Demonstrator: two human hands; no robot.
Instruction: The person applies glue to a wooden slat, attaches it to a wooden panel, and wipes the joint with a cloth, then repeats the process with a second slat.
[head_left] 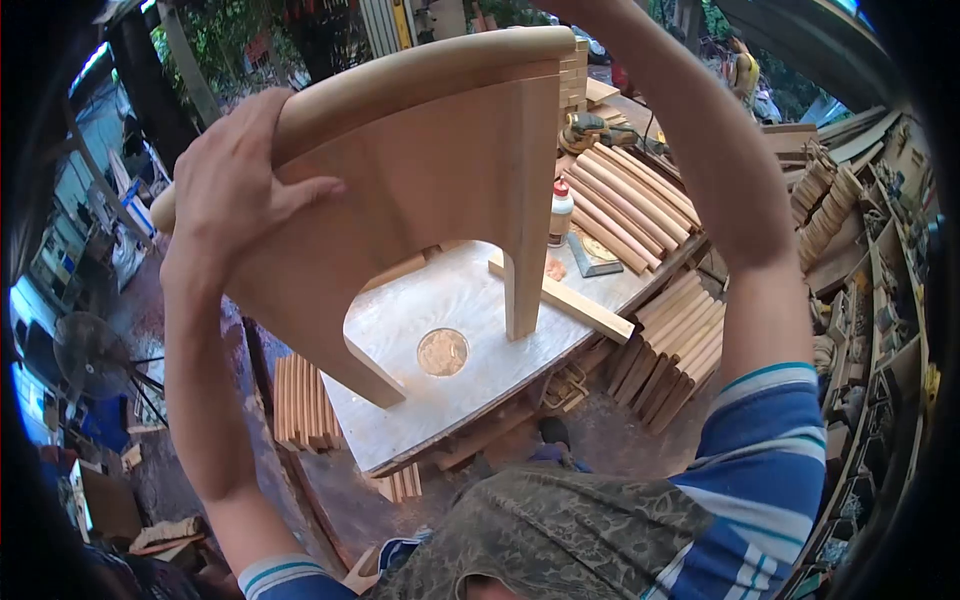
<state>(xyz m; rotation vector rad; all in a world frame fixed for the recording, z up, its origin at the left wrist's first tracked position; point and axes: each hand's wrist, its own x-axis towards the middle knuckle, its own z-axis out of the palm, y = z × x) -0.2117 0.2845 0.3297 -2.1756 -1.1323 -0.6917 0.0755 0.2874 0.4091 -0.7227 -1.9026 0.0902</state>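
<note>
A pale wooden chair back (420, 165) stands tilted on the white workbench top (450, 420), with a curved rounded top rail, a broad panel and two legs ending on the board. My left hand (232, 175) grips the left end of the rail, thumb lying on the front face and fingers going over behind it. On the right, my raised forearm leaves through the top edge, so my right hand is out of frame. Between the legs, a round sawdust-filled hole (442, 352) shows in the bench top.
A glue bottle (560, 215) with a red cap stands behind the right leg, near a wooden strip (585, 308). Rounded wooden rails (630, 205) lie stacked beyond, beside a power sander (590, 130). More wood pieces (675, 335) are piled right. A fan (95, 350) stands left.
</note>
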